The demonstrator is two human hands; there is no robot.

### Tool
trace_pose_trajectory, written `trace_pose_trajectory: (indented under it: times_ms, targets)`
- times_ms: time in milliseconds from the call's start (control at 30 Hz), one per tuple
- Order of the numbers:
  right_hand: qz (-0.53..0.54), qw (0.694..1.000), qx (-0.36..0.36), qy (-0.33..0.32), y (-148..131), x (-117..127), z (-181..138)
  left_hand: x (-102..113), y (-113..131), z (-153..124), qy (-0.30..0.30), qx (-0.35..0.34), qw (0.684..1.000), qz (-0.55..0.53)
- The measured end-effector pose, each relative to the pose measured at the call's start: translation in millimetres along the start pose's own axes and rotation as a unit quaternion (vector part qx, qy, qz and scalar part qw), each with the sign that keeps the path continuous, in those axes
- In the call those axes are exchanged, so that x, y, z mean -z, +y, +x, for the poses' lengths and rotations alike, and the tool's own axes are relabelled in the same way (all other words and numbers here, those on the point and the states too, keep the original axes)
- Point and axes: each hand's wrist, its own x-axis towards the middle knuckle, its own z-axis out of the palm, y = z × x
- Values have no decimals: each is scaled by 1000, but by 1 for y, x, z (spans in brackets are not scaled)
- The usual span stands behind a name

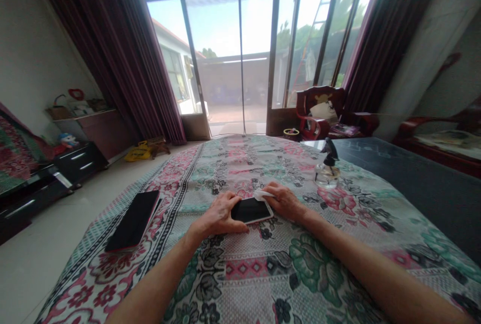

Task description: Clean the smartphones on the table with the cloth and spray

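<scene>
A smartphone (250, 210) with a dark screen and a pale rim lies flat on the patterned tablecloth (259, 269). My left hand (220, 213) grips its left end, thumb along the near edge and fingers at the far edge. Pinched in my right hand (285, 201) is a white cloth or tissue (264, 194), which touches the phone's far right corner. To the right stands a clear spray bottle (327, 171) with a black trigger head. A larger black tablet-like slab (133, 219) with a reddish edge rests at the left, away from both hands.
Beyond the cloth on the right is a dark tabletop (398, 163). A red wooden armchair (319, 113) with things on it stands behind. Glass doors (229, 63) are at the back. On the floor at left sits a yellow bag (138, 152), near a black cabinet (80, 163).
</scene>
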Motion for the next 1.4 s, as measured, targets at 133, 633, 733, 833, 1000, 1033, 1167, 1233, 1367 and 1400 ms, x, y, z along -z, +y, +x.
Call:
trace_pose_trajectory:
  times_ms: [133,633,733,833,1000,1033,1167,1233,1367,1400]
  targets:
    - [28,999,29,1,3,5,-2,-4,-3,-3,16,0,1000,-14]
    - [37,998,49,-30,1,17,-9,-4,-7,2,19,-5,1000,-2]
    - [11,1000,8,-15,-5,13,-5,-5,-7,2,20,-6,1000,-1]
    - [-26,999,-27,-26,-8,7,4,-7,-9,3,21,-7,1000,0]
    - [-12,983,-139,121,5,7,13,-7,-9,4,15,-11,1000,4]
    - [1,974,-155,165,7,9,12,-7,-9,4,12,-13,1000,5]
    - [38,984,-76,154,4,16,2,-5,-9,3,12,-14,1000,9]
    - [45,994,-24,98,-3,17,-4,-5,-9,3,12,-17,1000,9]
    - [30,999,21,17,-12,14,-11,-5,-10,3,11,-18,1000,6]
    - [26,999,27,0,-13,14,-11,-5,-10,3,10,-18,1000,6]
